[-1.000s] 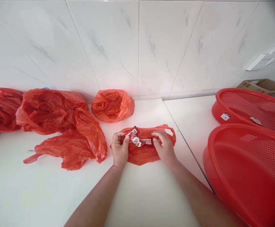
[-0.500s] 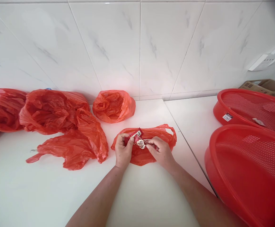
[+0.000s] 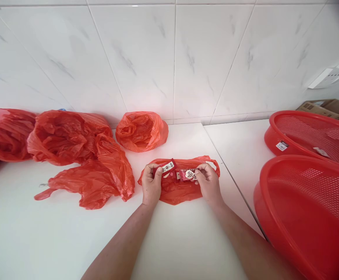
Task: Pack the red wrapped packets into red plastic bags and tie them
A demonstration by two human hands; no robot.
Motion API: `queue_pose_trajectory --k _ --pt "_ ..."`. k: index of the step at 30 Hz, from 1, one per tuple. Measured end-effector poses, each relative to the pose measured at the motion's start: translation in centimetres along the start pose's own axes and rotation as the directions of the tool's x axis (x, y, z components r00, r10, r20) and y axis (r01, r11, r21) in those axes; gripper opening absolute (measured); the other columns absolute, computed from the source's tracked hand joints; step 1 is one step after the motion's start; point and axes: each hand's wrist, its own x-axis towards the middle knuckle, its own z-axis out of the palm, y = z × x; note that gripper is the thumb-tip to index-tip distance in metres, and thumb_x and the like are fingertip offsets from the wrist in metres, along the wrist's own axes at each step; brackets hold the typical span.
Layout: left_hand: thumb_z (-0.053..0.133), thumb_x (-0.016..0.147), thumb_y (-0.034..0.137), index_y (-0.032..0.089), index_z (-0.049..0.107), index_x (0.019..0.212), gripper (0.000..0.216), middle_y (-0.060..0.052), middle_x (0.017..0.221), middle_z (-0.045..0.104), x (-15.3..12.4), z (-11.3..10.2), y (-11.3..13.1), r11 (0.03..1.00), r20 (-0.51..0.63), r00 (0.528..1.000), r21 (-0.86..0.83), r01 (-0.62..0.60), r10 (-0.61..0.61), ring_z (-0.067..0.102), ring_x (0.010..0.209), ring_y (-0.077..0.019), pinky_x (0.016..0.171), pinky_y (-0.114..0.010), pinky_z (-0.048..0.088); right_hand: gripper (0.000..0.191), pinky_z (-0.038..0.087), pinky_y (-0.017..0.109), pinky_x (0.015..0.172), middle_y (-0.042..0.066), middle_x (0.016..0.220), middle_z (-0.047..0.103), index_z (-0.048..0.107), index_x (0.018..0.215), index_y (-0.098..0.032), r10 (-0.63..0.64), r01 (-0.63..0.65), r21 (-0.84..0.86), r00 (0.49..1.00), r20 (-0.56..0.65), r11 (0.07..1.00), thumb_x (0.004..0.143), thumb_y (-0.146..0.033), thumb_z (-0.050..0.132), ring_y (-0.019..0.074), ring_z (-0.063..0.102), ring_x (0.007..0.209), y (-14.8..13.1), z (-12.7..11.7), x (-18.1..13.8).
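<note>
My left hand (image 3: pixel 151 183) pinches a small red candy packet (image 3: pixel 167 168) with white lettering. My right hand (image 3: pixel 208 182) pinches a second red packet (image 3: pixel 188 174) just to its right. Both hands hover over a flattened red plastic bag (image 3: pixel 177 190) that lies on the white counter (image 3: pixel 169 241) near its middle. The two packets sit side by side, a little apart, above the bag's upper edge.
Several crumpled red plastic bags lie along the tiled wall: one bunched bag (image 3: pixel 142 130) behind my hands, a large heap (image 3: pixel 79 155) to the left. Two red mesh baskets, near (image 3: pixel 309 214) and far (image 3: pixel 312 134), stand at the right, with a cardboard box (image 3: pixel 327 105) behind.
My hands have moved apart, and the packets that were held together are now separated, one in each hand. The right hand has shifted to the right.
</note>
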Motion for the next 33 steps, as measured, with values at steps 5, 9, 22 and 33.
queue_pose_trajectory --k 5,9,22,33 --pt "0.057 0.083 0.032 0.021 0.054 0.091 0.014 -0.001 0.088 0.060 0.00 0.02 -0.06 1.000 -0.010 1.000 0.013 0.008 -0.008 0.058 0.080 -0.0136 0.073 -0.027 0.048 0.009 0.043 0.026 0.051 -0.002 0.069 0.053 0.049 0.083 -0.022 -0.011 0.011 0.008 1.000 -0.007 1.000 0.081 -0.030 0.052 0.0122 0.048 0.056 0.04 0.16 -0.01" --pt "0.059 0.082 0.032 0.020 0.053 0.089 0.015 -0.001 0.084 0.060 0.04 0.09 0.06 1.000 -0.020 1.000 0.012 -0.002 0.002 0.058 0.076 -0.0133 0.070 -0.026 0.049 0.008 0.044 0.028 0.053 -0.002 0.067 0.055 0.049 0.082 -0.023 -0.048 0.049 -0.060 0.999 0.020 0.997 0.081 -0.030 0.052 0.0130 0.050 0.055 0.03 0.12 -0.25" --pt "0.058 0.083 0.032 0.020 0.054 0.089 0.015 -0.001 0.084 0.061 0.00 0.17 0.31 1.000 0.001 1.000 0.013 0.006 -0.006 0.059 0.076 -0.0135 0.070 -0.027 0.049 0.003 0.044 0.032 0.057 0.000 0.083 0.063 0.055 0.083 -0.024 -0.210 0.199 -0.397 0.978 0.018 0.896 0.080 -0.025 0.054 0.0127 0.051 0.056 0.22 -0.02 0.04" --pt "0.062 0.080 0.030 0.020 0.059 0.089 0.013 -0.001 0.085 0.061 -0.52 0.26 0.30 0.995 0.212 0.976 0.066 -0.069 0.053 0.058 0.080 -0.0151 0.075 -0.028 0.047 0.024 0.050 0.032 0.059 0.002 0.083 0.061 0.058 0.106 -0.024 -0.227 0.267 -0.220 0.955 0.191 0.938 0.084 -0.034 0.054 0.0147 0.056 0.064 0.00 0.28 -0.62"
